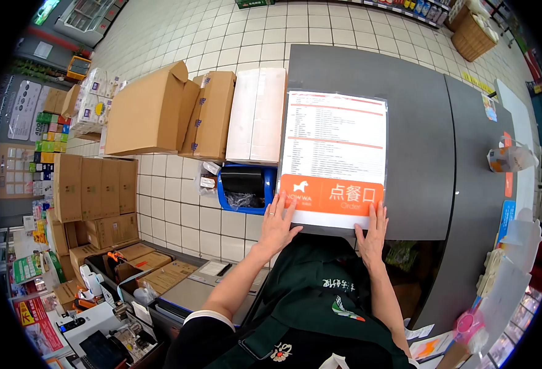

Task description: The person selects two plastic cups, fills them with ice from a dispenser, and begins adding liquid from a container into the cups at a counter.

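A printed sheet (335,141) with small text and orange lines lies on the dark grey counter (418,141). Across its lower part runs an orange sign (332,194) with white lettering and a horse logo. My left hand (277,222), a ring on one finger, rests at the sign's lower left corner with its fingers spread. At the lower right corner, my right hand (372,234) lies with its fingers apart, touching the edge. Both hands press flat rather than grip.
Left of the counter stand a white box (257,117), cardboard boxes (148,114) and a blue bin (246,187) on the tiled floor. A plastic cup (510,158) stands at the right. Machines and more boxes are at the lower left.
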Demonstrator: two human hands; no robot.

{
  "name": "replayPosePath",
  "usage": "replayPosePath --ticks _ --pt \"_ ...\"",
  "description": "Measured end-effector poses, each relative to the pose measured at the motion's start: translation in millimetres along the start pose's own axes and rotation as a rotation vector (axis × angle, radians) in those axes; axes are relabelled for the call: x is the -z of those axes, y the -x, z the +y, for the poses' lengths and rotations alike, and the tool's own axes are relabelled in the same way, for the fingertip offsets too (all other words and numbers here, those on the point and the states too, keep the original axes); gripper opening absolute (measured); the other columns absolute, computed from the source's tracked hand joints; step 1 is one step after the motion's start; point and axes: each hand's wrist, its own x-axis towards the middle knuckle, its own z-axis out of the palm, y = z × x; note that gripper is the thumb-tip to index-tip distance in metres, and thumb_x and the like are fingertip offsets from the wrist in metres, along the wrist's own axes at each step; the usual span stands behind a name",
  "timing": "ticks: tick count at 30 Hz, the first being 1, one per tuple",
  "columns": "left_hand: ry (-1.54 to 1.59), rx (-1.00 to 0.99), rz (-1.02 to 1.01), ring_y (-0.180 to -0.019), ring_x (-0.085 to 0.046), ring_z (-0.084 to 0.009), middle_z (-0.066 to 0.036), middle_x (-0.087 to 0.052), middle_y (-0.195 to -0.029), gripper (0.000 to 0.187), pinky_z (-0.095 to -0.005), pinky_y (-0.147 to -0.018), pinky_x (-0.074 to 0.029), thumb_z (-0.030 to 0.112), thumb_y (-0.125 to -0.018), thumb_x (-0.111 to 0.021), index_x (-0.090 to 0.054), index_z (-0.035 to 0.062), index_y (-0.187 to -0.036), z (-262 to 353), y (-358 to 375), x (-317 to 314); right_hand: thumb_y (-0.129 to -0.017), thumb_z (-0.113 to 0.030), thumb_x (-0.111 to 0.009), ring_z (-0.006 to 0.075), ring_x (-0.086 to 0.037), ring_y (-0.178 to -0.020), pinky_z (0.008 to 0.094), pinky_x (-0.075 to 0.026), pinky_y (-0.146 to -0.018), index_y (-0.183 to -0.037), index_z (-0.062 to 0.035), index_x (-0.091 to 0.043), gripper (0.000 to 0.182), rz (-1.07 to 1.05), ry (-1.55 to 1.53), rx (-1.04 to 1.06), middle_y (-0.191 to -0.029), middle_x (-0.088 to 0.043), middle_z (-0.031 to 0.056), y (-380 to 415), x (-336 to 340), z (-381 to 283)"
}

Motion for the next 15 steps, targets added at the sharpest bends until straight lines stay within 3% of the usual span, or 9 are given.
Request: replayPosePath --ticks 1,3,7,8,9,11,13,15 --pt "0.020 -0.005 0.035 -0.131 -0.027 -0.0437 -0.026 -0.021 -0.145 0.080 -0.0495 -0.104 -0.030 0.025 -0.070 -0.076 -0.037 0.0056 -0.136 1 -2 3 -0.081 -0.012 -0.064 0.0402 -0.023 -0.136 0.0495 -0.025 -0.108 -0.140 -0.0046 -0.032 0.067 0.005 -0.004 0.006 -0.149 -0.021 0.0185 -1 4 0" --pt "-0.002 0.013 0.112 -0.129 -0.029 -0.0432 -0.026 -0.023 -0.144 0.077 -0.0481 -0.104 -0.030 0.021 -0.070 -0.076 -0.038 0.0051 -0.135 7 -3 11 -0.081 -0.008 -0.063 0.0392 -0.025 -0.134 0.0448 -0.028 -0.107 -0.137 -0.0021 -0.035 0.063 0.137 -0.314 -0.066 -0.147 -0.024 0.0193 1 12 1" --pt "0.085 0.042 0.224 -0.126 -0.031 -0.0434 -0.025 -0.026 -0.141 0.069 -0.0464 -0.104 -0.030 0.010 -0.071 -0.074 -0.041 0.0051 -0.131 24 1 22 -0.080 0.001 -0.060 0.0350 -0.046 -0.117 0.0394 -0.040 -0.097 -0.122 -0.0001 -0.049 0.044 0.320 -0.261 -0.077 -0.129 -0.043 0.0185 20 25 19" --pt "0.104 0.023 0.223 -0.119 -0.041 -0.0399 -0.023 -0.038 -0.134 0.057 -0.0417 -0.096 -0.039 0.003 -0.072 -0.071 -0.047 0.0037 -0.125 29 4 19 -0.079 0.004 -0.060 0.0285 -0.056 -0.097 0.0347 -0.047 -0.084 -0.113 0.0003 -0.054 0.035 0.377 -0.371 -0.126 -0.107 -0.054 0.0151 26 24 27" --pt "0.097 0.015 0.224 -0.119 -0.041 -0.0399 -0.023 -0.038 -0.134 0.057 -0.0417 -0.096 -0.039 0.003 -0.072 -0.071 -0.047 0.0037 -0.125 33 8 14 -0.079 0.004 -0.062 0.0202 -0.058 -0.072 0.0290 -0.049 -0.066 -0.101 0.0022 -0.059 0.023 0.380 -0.429 -0.185 -0.087 -0.056 0.0110 34 23 38" --pt "0.419 -0.017 0.069 -0.098 -0.057 -0.0345 -0.020 -0.058 -0.108 0.040 -0.0380 -0.081 -0.048 0.001 -0.074 -0.069 -0.057 0.0034 -0.112 41 17 2 -0.083 -0.002 -0.062 0.0077 -0.049 -0.054 0.0223 -0.042 -0.051 -0.083 0.0023 -0.059 0.005 0.377 -0.549 -0.263 -0.067 -0.051 0.0030 46 27 45" --pt "0.512 -0.179 0.074 -0.074 -0.062 -0.0317 -0.015 -0.063 -0.078 0.012 -0.0387 -0.064 -0.050 0.007 -0.078 -0.066 -0.063 0.0039 -0.089 61 17 -11 -0.086 -0.005 -0.061 0.0065 -0.046 -0.051 0.0216 -0.040 -0.048 -0.077 0.0012 -0.057 0.012 0.333 -0.561 -0.357 -0.063 -0.050 0.0014 59 28 55" --pt "0.251 -0.102 -0.219 -0.062 -0.061 -0.0324 -0.013 -0.060 -0.066 0.016 -0.0428 -0.055 -0.047 0.019 -0.082 -0.064 -0.061 0.0057 -0.075 95 17 1 -0.088 -0.009 -0.059 0.0053 -0.043 -0.048 0.0210 -0.037 -0.045 -0.071 0.0000 -0.055 0.020 0.289 -0.571 -0.455 -0.059 -0.048 -0.0003 75 28 58"
